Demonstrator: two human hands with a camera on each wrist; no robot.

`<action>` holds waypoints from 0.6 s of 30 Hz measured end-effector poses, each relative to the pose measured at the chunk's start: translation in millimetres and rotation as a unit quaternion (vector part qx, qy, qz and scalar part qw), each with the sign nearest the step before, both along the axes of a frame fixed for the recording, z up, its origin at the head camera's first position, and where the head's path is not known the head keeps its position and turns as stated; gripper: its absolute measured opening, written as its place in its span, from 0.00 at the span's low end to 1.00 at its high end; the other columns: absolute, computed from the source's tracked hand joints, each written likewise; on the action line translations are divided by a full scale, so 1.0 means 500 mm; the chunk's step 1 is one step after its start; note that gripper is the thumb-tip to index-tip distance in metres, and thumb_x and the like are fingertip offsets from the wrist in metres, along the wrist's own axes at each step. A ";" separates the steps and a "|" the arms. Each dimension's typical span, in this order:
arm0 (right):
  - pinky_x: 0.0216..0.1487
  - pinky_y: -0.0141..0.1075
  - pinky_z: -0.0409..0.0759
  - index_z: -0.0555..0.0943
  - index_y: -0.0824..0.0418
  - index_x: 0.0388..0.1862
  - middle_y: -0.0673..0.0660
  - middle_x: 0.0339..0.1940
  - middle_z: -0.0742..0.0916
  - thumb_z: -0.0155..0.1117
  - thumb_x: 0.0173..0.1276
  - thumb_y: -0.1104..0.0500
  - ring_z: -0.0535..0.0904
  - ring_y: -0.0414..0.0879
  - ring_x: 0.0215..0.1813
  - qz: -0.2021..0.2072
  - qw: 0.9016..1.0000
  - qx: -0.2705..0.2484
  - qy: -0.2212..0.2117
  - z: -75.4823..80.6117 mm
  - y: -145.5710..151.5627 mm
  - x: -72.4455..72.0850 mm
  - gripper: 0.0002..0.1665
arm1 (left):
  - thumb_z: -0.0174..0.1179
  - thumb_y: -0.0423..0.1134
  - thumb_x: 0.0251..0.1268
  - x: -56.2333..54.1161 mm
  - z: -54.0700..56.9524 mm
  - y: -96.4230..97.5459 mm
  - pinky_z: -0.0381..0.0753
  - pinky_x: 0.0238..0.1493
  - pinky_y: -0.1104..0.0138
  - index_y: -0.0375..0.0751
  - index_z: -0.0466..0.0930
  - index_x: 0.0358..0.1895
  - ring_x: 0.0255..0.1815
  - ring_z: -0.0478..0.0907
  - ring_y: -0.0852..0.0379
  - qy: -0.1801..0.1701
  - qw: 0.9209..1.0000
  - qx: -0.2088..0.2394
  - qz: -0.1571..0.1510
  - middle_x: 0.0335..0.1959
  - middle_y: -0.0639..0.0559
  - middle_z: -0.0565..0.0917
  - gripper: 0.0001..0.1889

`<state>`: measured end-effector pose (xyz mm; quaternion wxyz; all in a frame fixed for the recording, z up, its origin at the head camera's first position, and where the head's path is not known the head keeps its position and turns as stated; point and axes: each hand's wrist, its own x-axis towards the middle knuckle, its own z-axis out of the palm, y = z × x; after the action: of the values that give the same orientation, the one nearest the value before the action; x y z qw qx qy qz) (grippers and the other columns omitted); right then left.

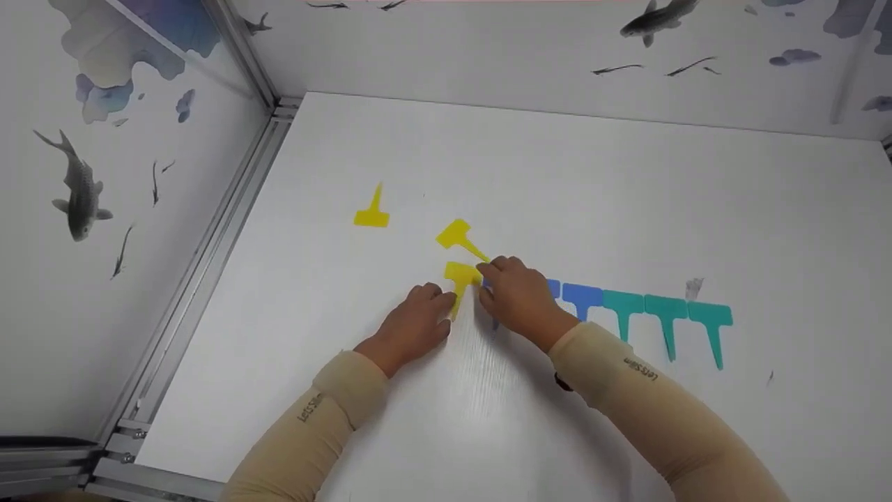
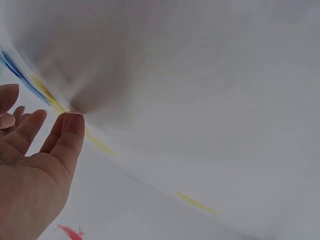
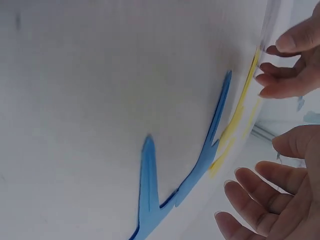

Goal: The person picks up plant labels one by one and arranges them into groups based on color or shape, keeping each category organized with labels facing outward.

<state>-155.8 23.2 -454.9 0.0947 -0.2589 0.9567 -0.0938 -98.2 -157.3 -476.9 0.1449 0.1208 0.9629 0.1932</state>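
Note:
A yellow T-shaped plant label (image 1: 460, 272) lies flat at the left end of a row of labels. My left hand (image 1: 416, 322) is at its stem, fingertips touching the stem's lower part. My right hand (image 1: 519, 296) reaches over the blue labels (image 1: 582, 294), its fingertips right by the yellow label's right edge. In the right wrist view the fingers of the right hand (image 3: 272, 195) are spread and loosely bent, with nothing between them. A second yellow label (image 1: 454, 234) lies tilted just above, its stem tip close to the right hand. Part of the blue labels is hidden under that hand.
Three teal labels (image 1: 665, 307) continue the row to the right. Another yellow label (image 1: 371, 218) lies farther left, stem pointing away. White panels with fish prints (image 1: 82, 199) and a metal frame (image 1: 202, 265) border the white table (image 1: 557, 188).

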 end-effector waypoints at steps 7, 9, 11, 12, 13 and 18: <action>0.60 0.46 0.76 0.74 0.61 0.64 0.59 0.57 0.81 0.53 0.73 0.53 0.76 0.54 0.58 0.046 0.999 0.026 0.005 -0.011 -0.007 0.034 0.24 | 0.52 0.40 0.70 -0.013 0.006 -0.006 0.67 0.67 0.61 0.41 0.70 0.67 0.60 0.67 0.49 -0.012 1.000 0.003 0.014 0.60 0.45 0.73 0.23; 0.59 0.45 0.76 0.74 0.61 0.64 0.59 0.56 0.81 0.52 0.73 0.53 0.77 0.53 0.57 0.057 0.998 0.033 0.006 -0.015 -0.008 0.042 0.24 | 0.53 0.40 0.70 -0.015 0.006 -0.008 0.67 0.66 0.61 0.41 0.71 0.66 0.59 0.68 0.49 -0.008 1.000 0.005 0.017 0.60 0.44 0.73 0.23; 0.58 0.45 0.77 0.73 0.60 0.65 0.58 0.56 0.82 0.52 0.73 0.52 0.77 0.52 0.56 0.067 0.997 0.038 0.009 -0.019 -0.008 0.049 0.25 | 0.53 0.40 0.70 -0.019 0.005 -0.009 0.67 0.67 0.61 0.40 0.71 0.66 0.60 0.68 0.49 -0.004 1.000 0.004 0.019 0.60 0.44 0.73 0.23; 0.58 0.45 0.77 0.73 0.60 0.65 0.58 0.56 0.82 0.52 0.74 0.52 0.77 0.52 0.56 0.071 0.997 0.042 0.012 -0.020 -0.008 0.052 0.25 | 0.53 0.40 0.70 -0.020 0.005 -0.010 0.67 0.67 0.61 0.40 0.71 0.66 0.60 0.68 0.49 -0.003 1.000 0.003 0.022 0.60 0.44 0.73 0.23; 0.58 0.46 0.77 0.73 0.59 0.65 0.58 0.56 0.82 0.52 0.74 0.52 0.77 0.52 0.56 0.075 0.996 0.045 0.014 -0.021 -0.008 0.056 0.25 | 0.53 0.40 0.70 -0.022 0.005 -0.011 0.67 0.67 0.61 0.40 0.71 0.66 0.61 0.68 0.49 -0.003 1.000 0.003 0.025 0.60 0.44 0.73 0.23; 0.57 0.48 0.77 0.73 0.58 0.66 0.57 0.56 0.82 0.52 0.74 0.51 0.77 0.52 0.56 0.088 0.994 0.055 0.027 -0.024 -0.009 0.069 0.25 | 0.53 0.41 0.70 -0.037 0.007 -0.014 0.65 0.68 0.61 0.41 0.70 0.67 0.62 0.66 0.50 -0.007 0.999 -0.003 0.049 0.62 0.45 0.72 0.24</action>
<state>-121.5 18.7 -467.0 0.0912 -0.3386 0.9362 -0.0253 -116.4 -164.2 -473.3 0.1422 0.0720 0.9672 0.1979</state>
